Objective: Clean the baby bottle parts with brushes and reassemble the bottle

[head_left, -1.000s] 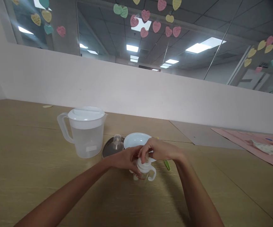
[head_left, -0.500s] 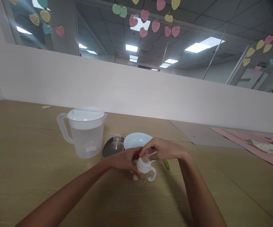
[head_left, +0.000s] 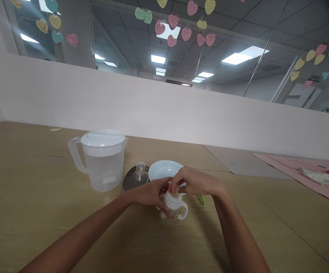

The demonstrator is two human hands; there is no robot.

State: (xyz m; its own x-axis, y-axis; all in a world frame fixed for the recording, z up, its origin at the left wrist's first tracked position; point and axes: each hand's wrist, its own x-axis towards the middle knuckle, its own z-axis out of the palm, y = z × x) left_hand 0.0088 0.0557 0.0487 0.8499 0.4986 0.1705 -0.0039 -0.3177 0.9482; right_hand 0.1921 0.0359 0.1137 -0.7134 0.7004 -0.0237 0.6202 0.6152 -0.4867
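While the left hand [head_left: 150,192] is wrapped round the side of the bottle [head_left: 172,213], the right hand [head_left: 194,182] has its fingertips closed on what seems to be a clear teat, mostly hidden, at the top of the white collar [head_left: 173,201]. The bottle is upright at the near side of the white bowl [head_left: 164,169], one curved handle [head_left: 183,211] showing on its right. Left of the bowl, a clear cap [head_left: 140,170] stands on a dark round tray [head_left: 130,181], and the lidded jug [head_left: 104,167] is further left on the table [head_left: 101,235]. A green strip [head_left: 201,200] pokes out just below the right hand
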